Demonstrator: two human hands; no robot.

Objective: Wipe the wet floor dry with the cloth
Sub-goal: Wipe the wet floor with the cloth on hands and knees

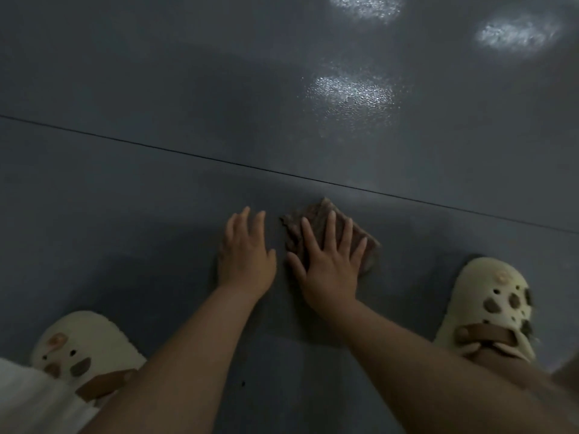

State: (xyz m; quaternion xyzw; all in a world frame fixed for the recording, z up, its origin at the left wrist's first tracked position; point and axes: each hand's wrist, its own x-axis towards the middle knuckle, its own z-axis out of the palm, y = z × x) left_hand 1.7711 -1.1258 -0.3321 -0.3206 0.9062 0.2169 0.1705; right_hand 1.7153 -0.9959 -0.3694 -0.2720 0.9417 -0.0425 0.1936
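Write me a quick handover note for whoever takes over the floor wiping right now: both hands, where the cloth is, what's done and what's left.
Right hand: flat, fingers spread, pressing the brown cloth onto the grey floor.
Left hand: open, beside the cloth and not touching it.
The cloth lies between the two cream clogs, just short of the floor seam.
Done: cannot tell how dry the patch under the cloth is.
Left: the shiny patches beyond the seam may be wet or only light glare; check and wipe them.
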